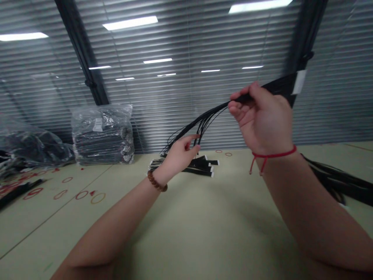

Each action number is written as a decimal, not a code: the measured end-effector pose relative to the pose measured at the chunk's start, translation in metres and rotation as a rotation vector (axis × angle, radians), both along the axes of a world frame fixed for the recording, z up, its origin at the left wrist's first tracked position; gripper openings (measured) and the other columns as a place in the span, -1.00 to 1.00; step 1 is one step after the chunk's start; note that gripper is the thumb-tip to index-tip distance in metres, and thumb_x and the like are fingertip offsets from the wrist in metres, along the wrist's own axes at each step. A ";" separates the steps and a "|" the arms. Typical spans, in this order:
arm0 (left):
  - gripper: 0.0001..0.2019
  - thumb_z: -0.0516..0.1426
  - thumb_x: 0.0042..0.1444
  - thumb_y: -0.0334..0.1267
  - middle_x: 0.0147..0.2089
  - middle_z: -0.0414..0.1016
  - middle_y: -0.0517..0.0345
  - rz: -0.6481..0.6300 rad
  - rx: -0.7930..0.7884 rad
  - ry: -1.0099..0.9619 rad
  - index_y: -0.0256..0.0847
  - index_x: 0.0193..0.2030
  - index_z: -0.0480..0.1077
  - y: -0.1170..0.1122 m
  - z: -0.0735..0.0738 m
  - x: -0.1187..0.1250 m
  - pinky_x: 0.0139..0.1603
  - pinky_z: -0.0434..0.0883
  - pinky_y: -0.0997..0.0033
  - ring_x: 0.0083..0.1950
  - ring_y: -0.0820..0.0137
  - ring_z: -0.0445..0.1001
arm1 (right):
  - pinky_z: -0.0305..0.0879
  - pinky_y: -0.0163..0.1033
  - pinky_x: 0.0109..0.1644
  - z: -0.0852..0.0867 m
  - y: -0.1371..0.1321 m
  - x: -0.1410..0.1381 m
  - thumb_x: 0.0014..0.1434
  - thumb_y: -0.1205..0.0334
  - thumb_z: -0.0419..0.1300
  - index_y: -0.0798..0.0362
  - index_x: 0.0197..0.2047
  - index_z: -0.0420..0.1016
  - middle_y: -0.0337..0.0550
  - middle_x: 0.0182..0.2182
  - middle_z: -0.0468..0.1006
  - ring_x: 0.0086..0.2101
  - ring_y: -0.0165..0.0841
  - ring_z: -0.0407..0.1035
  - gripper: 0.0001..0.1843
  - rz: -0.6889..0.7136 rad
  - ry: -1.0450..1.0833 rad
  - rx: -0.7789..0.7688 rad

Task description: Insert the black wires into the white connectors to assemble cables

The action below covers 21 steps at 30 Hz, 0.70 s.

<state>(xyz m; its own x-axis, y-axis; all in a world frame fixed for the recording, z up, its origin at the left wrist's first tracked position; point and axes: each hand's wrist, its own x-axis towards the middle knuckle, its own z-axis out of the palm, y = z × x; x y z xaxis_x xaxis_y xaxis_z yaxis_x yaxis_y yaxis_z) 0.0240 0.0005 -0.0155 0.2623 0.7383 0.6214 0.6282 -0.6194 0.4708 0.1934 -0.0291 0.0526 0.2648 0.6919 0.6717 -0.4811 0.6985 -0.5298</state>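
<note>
A bundle of thin black cables (pixel 214 111) hangs in the air, sloping down to the left from my right hand (pixel 264 116). The fingers and thumb of that hand are closed around it, and its wider end with a white tip (pixel 299 82) sticks out behind the hand. My left hand (pixel 182 153) is at the lower, fanned-out strands, its thumb and index finger apart. The fingertips reach the hanging strands; its other fingers are partly hidden. Behind and below it, a pile of short black cables with white ends (pixel 201 167) lies on the table.
A clear plastic bag of packed black cables (pixel 101 136) stands at the back left, beside another bag (pixel 37 146). Rubber bands (pixel 82 195) are scattered on the pale green table (pixel 204 233). More black cables (pixel 346 182) lie at the right. Slatted blinds (pixel 186 39) rise behind.
</note>
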 end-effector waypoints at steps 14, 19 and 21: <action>-0.72 0.02 0.15 -0.39 -0.01 0.50 -0.06 -0.313 -0.147 -0.385 -0.38 -0.06 0.46 0.003 -0.001 0.008 0.12 0.27 0.33 0.03 0.30 0.42 | 0.40 -0.42 -0.41 -0.006 -0.009 -0.013 0.29 0.29 0.00 0.14 -0.48 0.32 -0.17 -0.48 0.46 -0.56 -0.54 0.40 -0.70 0.000 -0.327 -0.112; -0.80 0.05 0.16 -0.36 -0.41 0.45 0.18 -0.374 -0.209 -0.414 -0.33 -0.14 0.45 -0.011 0.004 0.011 -0.38 0.39 0.51 -0.45 0.48 0.40 | 0.24 -0.45 -0.60 -0.012 0.006 -0.007 0.20 0.30 0.14 0.20 -0.45 0.44 -0.12 -0.49 0.48 -0.61 -0.51 0.35 -0.79 -0.078 -0.557 -0.089; -0.82 0.03 0.20 -0.33 -0.51 0.34 0.24 -0.399 -0.261 -0.412 -0.32 -0.23 0.45 -0.016 0.007 0.010 -0.56 0.34 0.56 -0.57 0.52 0.31 | 0.21 -0.43 -0.62 -0.014 0.013 -0.002 0.18 0.27 0.16 0.20 -0.40 0.48 -0.15 -0.54 0.47 -0.63 -0.51 0.31 -0.81 -0.100 -0.649 -0.077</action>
<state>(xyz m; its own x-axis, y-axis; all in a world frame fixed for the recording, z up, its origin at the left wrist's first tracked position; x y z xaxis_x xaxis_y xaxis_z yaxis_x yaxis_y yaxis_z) 0.0342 -0.0155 -0.0084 0.3265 0.7741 0.5423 0.1073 -0.6004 0.7925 0.1910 -0.0163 0.0387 -0.1117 0.7372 0.6664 0.0178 0.6719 -0.7404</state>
